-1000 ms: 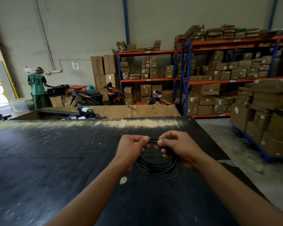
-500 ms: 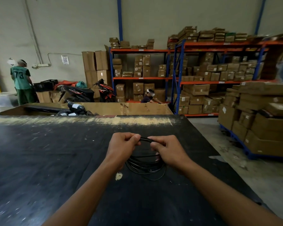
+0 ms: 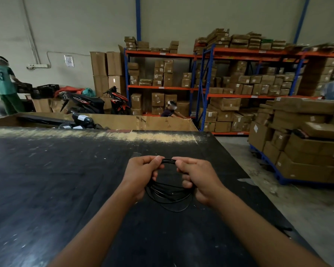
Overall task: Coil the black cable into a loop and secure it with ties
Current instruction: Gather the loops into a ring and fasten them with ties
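A thin black cable (image 3: 169, 197) is wound into a loop of several turns and held just above the black table (image 3: 46, 180). My left hand (image 3: 143, 174) grips the loop's left side, its thumb and fingers pinching the top strands. My right hand (image 3: 199, 180) grips the right side, fingers curled around the bundle. Both thumbs meet near the top of the coil, where a short bunched stretch of cable (image 3: 169, 161) shows between them. The lower turns hang loose and uneven. I see no tie.
The table's far edge is worn pale; behind it stands a large open cardboard bin (image 3: 123, 122) with dark parcels. Stacked boxes on a blue pallet (image 3: 301, 147) flank the right side. Shelving, scooters and a person in a green shirt (image 3: 3, 85) are far back.
The view has drifted to the right and slightly down. My hands have stayed on the coil, and the right hand has closed more tightly around the bundle's right side.
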### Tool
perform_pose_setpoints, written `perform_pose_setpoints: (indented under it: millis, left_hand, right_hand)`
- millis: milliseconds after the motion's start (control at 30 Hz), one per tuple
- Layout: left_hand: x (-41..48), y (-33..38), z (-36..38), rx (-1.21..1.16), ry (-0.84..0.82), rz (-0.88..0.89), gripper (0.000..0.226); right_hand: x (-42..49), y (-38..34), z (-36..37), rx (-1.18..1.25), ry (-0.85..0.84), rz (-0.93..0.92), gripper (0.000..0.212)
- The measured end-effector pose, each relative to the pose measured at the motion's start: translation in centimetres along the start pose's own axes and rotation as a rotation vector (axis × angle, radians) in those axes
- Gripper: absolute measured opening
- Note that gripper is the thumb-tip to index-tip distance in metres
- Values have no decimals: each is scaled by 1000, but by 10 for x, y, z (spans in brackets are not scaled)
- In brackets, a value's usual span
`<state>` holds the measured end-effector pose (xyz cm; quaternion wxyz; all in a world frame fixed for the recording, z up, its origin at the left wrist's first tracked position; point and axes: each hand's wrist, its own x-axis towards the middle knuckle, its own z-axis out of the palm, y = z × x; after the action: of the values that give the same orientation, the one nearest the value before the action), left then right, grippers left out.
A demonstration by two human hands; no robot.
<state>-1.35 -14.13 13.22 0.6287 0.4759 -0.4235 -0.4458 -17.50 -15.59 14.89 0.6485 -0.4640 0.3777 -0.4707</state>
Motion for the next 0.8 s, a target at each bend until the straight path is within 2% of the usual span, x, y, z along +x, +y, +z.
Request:
perform_pose_setpoints:
  millis: [100, 233, 567, 800]
  left_hand:
    - [-7, 2, -3, -142, -41, -83, 16]
    - [-20, -3, -1, -218, -51, -151, 16]
    - [-58, -23, 1, 175, 66, 26, 16]
    - [-83, -50, 8, 260, 47, -19, 22]
  right_hand:
    - [-7, 4, -4, -204, -39, -124, 18]
    - [-14, 13, -8, -488, 39, -265, 20]
    - [-49, 42, -14, -349, 111, -248, 15]
    - [-80, 66, -30, -450, 235, -246, 12]
